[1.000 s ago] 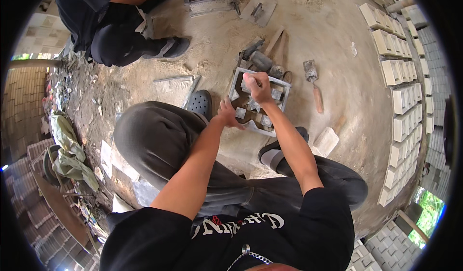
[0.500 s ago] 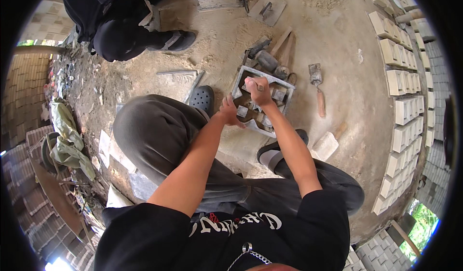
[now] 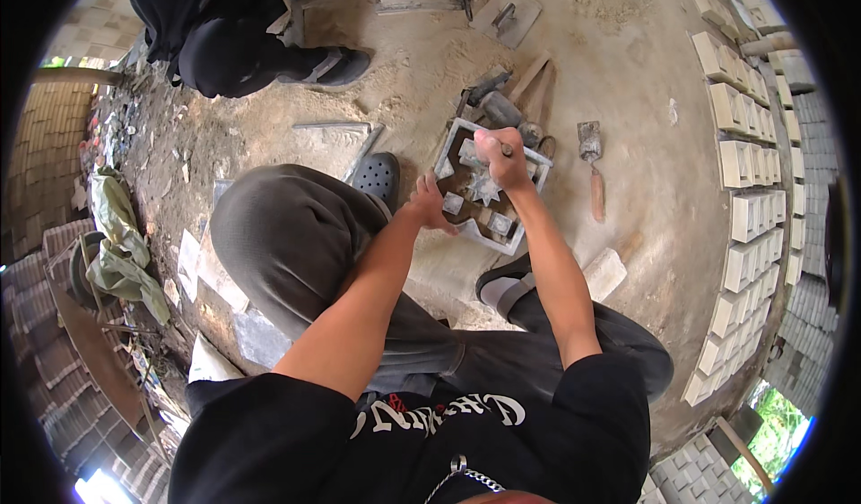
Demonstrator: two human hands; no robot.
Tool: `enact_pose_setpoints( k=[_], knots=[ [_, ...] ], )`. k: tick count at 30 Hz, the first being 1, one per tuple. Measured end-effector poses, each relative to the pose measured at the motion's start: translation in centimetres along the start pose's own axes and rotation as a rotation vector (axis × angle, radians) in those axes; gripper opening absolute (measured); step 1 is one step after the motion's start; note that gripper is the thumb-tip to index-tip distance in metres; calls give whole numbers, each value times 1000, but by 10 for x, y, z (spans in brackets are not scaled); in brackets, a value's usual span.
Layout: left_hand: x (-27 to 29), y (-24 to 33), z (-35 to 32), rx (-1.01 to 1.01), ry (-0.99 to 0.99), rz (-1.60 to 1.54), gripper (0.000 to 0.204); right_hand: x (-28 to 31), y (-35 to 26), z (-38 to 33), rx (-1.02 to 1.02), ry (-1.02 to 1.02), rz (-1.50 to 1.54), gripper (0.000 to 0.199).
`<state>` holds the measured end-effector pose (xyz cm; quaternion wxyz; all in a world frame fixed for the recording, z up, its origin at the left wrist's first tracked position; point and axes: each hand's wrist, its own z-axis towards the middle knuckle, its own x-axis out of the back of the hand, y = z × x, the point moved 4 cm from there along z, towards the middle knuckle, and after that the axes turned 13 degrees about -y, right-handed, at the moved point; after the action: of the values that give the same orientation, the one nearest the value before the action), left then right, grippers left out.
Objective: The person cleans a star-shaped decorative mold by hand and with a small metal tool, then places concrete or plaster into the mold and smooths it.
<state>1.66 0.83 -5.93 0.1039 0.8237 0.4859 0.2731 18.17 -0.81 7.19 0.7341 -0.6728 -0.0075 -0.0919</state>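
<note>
A rectangular metal mould [image 3: 484,240] lies on the ground in front of me, holding a pale star-shaped piece [image 3: 484,188] and several small pale blocks [image 3: 453,203]. Along its left rim rests my left hand [image 3: 428,205], fingers spread and thumb toward the near corner. My right hand [image 3: 504,158] is closed in a fist over the mould's far right part. A round handle end shows at the top of that fist; the rest of what it grips is hidden beneath.
Beyond the mould lie a dark cylindrical tool [image 3: 499,108] and wooden handles [image 3: 534,91]. To its right are a trowel [image 3: 589,143] and a pale slab [image 3: 605,273]. A float [image 3: 507,20], another mould [image 3: 417,2] and a crouching person [image 3: 224,56] are farther off. Pale blocks [image 3: 749,163] line the right.
My right hand has moved to the right and slightly away, so the star-shaped piece shows more fully. My left hand stays at the mould's left rim. The co-worker's leg has shifted slightly.
</note>
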Motion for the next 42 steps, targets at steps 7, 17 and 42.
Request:
enact_pose_setpoints(
  k=[7, 17, 42],
  knots=[
    [-3, -1, 0, 11, -36, 6, 161, -3, 0, -1, -10, 61, -44, 43],
    [-3, -2, -1, -9, 6, -32, 159, -5, 7, -2, -75, 215, 96, 44],
    [-1, -1, -7, -5, -2, -55, 158, -28, -2, 5, -46, 576, 60, 41]
  ],
)
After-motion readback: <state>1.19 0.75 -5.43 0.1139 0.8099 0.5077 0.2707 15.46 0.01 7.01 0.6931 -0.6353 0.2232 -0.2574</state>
